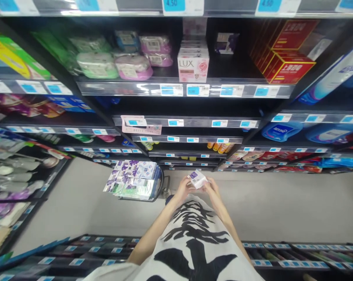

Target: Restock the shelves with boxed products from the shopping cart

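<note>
I hold a small white box with purple print (197, 179) low in front of my body, above the grey floor. My left hand (183, 188) grips its left side with curled fingers. My right hand (211, 187) closes on its right side. A stack of pink and white LUX soap boxes (193, 64) stands on the shelf straight ahead, well above both hands. One white and purple box (226, 42) sits deeper on that same shelf.
Black store shelves (182, 90) with blue price tags surround me. A cart loaded with white, purple and green packs (134, 180) stands left of my hands. Red boxes (286, 62) fill the upper right shelf. Pink and green packets (118, 64) lie upper left. Blue bottles (282, 130) stand right.
</note>
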A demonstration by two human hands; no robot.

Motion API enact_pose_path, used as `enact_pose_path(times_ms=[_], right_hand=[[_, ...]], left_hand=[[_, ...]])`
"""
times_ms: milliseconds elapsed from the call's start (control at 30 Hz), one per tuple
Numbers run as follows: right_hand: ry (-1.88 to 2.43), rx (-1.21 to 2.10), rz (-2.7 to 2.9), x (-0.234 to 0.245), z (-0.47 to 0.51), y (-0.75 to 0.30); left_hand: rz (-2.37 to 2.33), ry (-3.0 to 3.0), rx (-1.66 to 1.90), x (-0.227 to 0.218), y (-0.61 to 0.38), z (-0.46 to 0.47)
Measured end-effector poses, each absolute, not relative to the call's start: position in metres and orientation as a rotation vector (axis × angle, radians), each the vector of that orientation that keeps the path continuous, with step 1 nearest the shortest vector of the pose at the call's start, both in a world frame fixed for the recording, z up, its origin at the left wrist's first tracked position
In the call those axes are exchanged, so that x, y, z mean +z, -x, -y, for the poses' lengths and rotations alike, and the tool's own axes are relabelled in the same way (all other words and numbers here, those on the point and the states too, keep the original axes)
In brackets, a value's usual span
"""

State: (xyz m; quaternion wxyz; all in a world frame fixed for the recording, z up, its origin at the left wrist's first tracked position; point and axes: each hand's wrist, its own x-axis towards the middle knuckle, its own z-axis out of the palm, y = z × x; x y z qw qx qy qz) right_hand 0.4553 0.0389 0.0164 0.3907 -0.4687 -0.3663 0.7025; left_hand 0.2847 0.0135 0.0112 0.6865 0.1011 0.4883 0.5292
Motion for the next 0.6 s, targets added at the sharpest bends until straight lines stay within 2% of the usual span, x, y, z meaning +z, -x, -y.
enact_pose_path(times_ms=[333, 600], right_hand=[[1.069, 1.819, 1.326, 0.028, -0.040, -0.434], [1.063, 1.816, 1.300, 0.024, -0.038, -0.442]], left_hand=[[-0.797, -0.063, 1.037, 0.004, -0.282, 0.004], [-0.833, -0.065, 1.044, -0.003, -0.288, 0.001]])
